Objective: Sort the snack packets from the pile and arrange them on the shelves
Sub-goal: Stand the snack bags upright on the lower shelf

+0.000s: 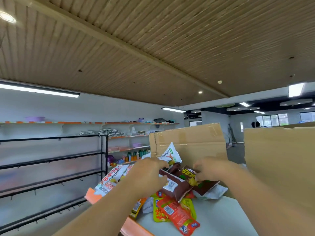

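Note:
A pile of snack packets (pixel 172 208) lies on a white table top (pixel 219 218) with an orange edge. My left hand (pixel 146 174) and my right hand (pixel 208 167) both grip dark brown packets (pixel 175 184) at the top of the pile. A white packet (pixel 171 153) sticks up behind my hands. More white and red packets (pixel 110 179) rest to the left. Red and yellow-green packets (pixel 177 213) lie flat at the front. An empty black wire shelf rack (pixel 54 160) stands to the left.
Tall cardboard sheets (pixel 189 140) stand behind the pile and at the right (pixel 279 164). White wall shelves with orange edges (pixel 127 136) hold bottles and tubs at the back. A person's head (pixel 255 124) shows far off at the right.

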`<state>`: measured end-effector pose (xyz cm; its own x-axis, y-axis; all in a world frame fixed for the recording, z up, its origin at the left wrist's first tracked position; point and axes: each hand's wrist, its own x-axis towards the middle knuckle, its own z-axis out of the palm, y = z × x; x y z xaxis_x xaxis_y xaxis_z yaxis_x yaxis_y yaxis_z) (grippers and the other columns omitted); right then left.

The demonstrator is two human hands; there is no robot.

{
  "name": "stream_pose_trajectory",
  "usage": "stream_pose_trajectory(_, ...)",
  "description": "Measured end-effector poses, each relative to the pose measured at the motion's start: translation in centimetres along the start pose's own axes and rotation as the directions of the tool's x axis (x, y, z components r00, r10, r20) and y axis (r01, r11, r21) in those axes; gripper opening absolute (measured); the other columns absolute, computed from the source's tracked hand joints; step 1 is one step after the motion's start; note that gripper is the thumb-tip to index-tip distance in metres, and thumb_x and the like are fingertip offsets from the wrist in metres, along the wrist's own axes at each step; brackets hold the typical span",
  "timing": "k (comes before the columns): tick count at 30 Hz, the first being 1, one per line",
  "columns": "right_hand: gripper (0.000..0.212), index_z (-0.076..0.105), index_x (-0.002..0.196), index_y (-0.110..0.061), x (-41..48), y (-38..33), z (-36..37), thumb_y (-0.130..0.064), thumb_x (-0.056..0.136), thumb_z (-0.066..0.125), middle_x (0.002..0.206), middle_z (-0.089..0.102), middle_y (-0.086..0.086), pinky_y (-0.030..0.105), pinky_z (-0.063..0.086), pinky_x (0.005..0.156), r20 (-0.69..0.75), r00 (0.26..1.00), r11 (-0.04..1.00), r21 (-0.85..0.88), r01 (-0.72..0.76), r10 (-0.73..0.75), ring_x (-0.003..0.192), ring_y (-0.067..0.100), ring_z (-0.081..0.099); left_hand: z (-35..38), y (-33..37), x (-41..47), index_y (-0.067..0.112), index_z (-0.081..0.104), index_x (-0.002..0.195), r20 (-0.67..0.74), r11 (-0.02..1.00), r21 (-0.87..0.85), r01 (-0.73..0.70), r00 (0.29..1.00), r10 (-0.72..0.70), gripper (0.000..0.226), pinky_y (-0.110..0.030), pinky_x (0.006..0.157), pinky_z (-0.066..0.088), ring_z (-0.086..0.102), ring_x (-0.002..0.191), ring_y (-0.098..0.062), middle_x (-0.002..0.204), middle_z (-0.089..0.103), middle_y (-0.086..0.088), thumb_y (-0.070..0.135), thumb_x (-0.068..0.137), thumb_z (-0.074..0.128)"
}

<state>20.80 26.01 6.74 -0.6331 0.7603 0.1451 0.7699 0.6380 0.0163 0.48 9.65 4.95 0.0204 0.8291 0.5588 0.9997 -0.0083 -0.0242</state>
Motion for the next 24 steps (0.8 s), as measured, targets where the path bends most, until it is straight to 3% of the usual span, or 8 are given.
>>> stream_pose_trajectory(2, 0.053, 0.057, 0.130, -0.026, 0.2, 0.2, 0.8, -0.052, 0.085, 0.069, 0.113, 0.058, -0.005, 0.031, 0.044, 0.078, 0.068, 0.998, 0.999, 0.052, 0.006, -0.009, 0.100, 0.019, 0.055, 1.2, -0.2, 1.2, 0.039, 0.054, 0.140, 0.114, 0.998, 0.037, -0.049, 0.992, 0.044, 0.051, -0.034, 0.098, 0.047, 0.051, 0.126, -0.019, 0.137, 0.058, 0.008, 0.040, 0.089, 0.059)
stream_pose_trajectory(5, 0.062, 0.055, 0.129, -0.035, -0.3, 0.0, 1.4, -0.055, 0.074, 0.077, 0.122, 0.062, -0.007, 0.035, 0.051, 0.091, 0.129, 0.992, 0.998, 0.061, 0.004, -0.011, 0.106, 0.019, 0.058, 2.3, -0.8, 2.9, 0.045, 0.054, 0.137, 0.280, 0.994, -0.034, -0.100, 0.954, 0.105, 0.061, -0.036, 0.098, 0.049, 0.053, 0.121, -0.016, 0.132, 0.058, 0.010, 0.041, 0.078, 0.070)
stream_pose_trajectory(9, 0.057, 0.059, 0.118, -0.029, -1.3, -1.1, 2.4, -0.052, 0.069, 0.079, 0.087, 0.063, -0.007, 0.031, 0.052, 0.069, 0.110, 0.994, 0.993, -0.113, 0.023, -0.011, 0.083, 0.020, 0.060, 3.0, -2.3, 5.5, 0.053, 0.050, 0.136, 0.451, 0.989, -0.089, -0.117, 0.881, 0.145, 0.074, -0.035, 0.098, 0.050, 0.053, 0.119, -0.010, 0.133, 0.053, 0.019, 0.046, 0.068, 0.080)
stream_pose_trajectory(11, 0.050, 0.060, 0.111, -0.026, -1.6, -1.3, 2.6, -0.050, 0.070, 0.074, 0.083, 0.065, -0.003, 0.032, 0.056, 0.066, 0.087, 0.996, 0.990, -0.144, 0.004, 0.008, 0.078, 0.021, 0.063, 3.2, -2.6, 6.6, 0.053, 0.047, 0.140, 0.496, 0.984, -0.080, -0.160, 0.850, 0.179, 0.080, -0.033, 0.100, 0.049, 0.051, 0.126, -0.009, 0.142, 0.048, 0.021, 0.045, 0.068, 0.082)
stream_pose_trajectory(13, 0.037, 0.059, 0.100, -0.021, -2.0, -1.4, 2.4, -0.048, 0.076, 0.068, 0.076, 0.064, 0.000, 0.030, 0.055, 0.060, 0.068, 0.997, 0.989, -0.144, -0.024, 0.035, 0.074, 0.023, 0.063, 3.6, -2.6, 7.2, 0.052, 0.048, 0.139, 0.487, 0.970, -0.087, -0.228, 0.839, 0.241, 0.077, -0.031, 0.095, 0.051, 0.054, 0.121, -0.011, 0.139, 0.052, 0.019, 0.040, 0.070, 0.081)
stream_pose_trajectory(16, 0.024, 0.059, 0.090, -0.014, -2.1, -2.0, 2.2, -0.036, 0.085, 0.066, 0.069, 0.057, 0.001, 0.027, 0.035, 0.050, 0.028, 0.997, 0.987, -0.144, -0.074, 0.079, 0.065, 0.020, 0.051, 4.2, -3.0, 7.4, 0.051, 0.056, 0.129, 0.422, 0.929, -0.130, -0.347, 0.828, 0.369, 0.062, -0.027, 0.073, 0.049, 0.059, 0.099, -0.012, 0.116, 0.064, 0.017, 0.028, 0.073, 0.074)
stream_pose_trajectory(21, 0.016, 0.062, 0.089, -0.013, -1.5, -3.2, 1.3, -0.027, 0.085, 0.058, 0.084, 0.066, 0.010, 0.040, 0.045, 0.062, -0.141, 0.982, 0.980, -0.139, -0.145, 0.125, 0.076, 0.028, 0.059, 4.2, -4.6, 8.1, 0.041, 0.061, 0.125, 0.261, 0.853, -0.230, -0.469, 0.814, 0.518, 0.047, -0.022, 0.063, 0.038, 0.051, 0.089, -0.007, 0.105, 0.065, 0.013, 0.029, 0.080, 0.066)
stream_pose_trajectory(24, 0.014, 0.061, 0.088, -0.018, -2.2, -4.5, -0.5, -0.030, 0.093, 0.057, 0.081, 0.065, 0.001, 0.036, 0.042, 0.062, -0.289, 0.945, 0.977, -0.096, -0.190, 0.155, 0.078, 0.024, 0.060, 3.8, -5.4, 9.0, 0.037, 0.065, 0.106, 0.199, 0.810, -0.377, -0.449, 0.815, 0.545, 0.025, -0.024, 0.061, 0.042, 0.056, 0.081, -0.010, 0.091, 0.065, 0.009, 0.036, 0.082, 0.067)
